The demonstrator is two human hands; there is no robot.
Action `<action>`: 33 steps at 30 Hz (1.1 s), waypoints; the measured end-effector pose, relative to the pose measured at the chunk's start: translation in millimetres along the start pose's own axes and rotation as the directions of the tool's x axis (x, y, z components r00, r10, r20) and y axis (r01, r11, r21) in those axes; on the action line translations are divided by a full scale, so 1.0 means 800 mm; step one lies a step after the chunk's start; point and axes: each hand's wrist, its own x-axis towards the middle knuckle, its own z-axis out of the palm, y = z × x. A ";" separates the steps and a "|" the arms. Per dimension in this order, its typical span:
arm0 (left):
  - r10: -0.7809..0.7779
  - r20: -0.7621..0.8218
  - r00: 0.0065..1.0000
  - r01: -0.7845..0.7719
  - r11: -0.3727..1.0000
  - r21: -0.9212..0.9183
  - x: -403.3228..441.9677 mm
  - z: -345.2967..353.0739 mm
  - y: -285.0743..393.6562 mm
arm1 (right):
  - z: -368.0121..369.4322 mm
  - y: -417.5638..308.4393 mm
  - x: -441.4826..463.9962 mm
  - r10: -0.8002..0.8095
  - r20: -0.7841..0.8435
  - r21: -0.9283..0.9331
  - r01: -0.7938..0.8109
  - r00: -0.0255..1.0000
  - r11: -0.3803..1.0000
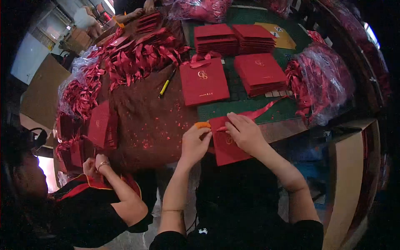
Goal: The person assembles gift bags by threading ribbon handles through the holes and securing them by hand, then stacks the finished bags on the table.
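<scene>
A red gift bag (pixel 230 155) with a gold mark lies at the table's near edge, between my two hands. My left hand (pixel 195 143) is closed at the bag's upper left edge, with an orange cover on one finger. Lying over the bag's upper right part, my right hand (pixel 246 134) has its fingers bent around a red ribbon (pixel 266 109), whose long tail runs off to the right. A short ribbon end shows between the hands. Exactly how the fingertips grip is partly hidden.
Another red bag (pixel 204 83) with a ribbon and stacks of bags (pixel 260 71) stand ahead. Plastic-wrapped ribbons (pixel 323 79) sit right, loose ribbon bundles (pixel 146 58) left. A yellow cutter (pixel 165 86) lies mid-table. A co-worker's hands (pixel 96 163) work at the left.
</scene>
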 end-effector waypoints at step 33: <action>0.199 -0.272 0.942 -0.029 0.852 0.523 -0.075 -0.034 -0.027 | -0.011 -0.014 0.008 -0.018 -0.031 -0.179 0.013 0.999 0.984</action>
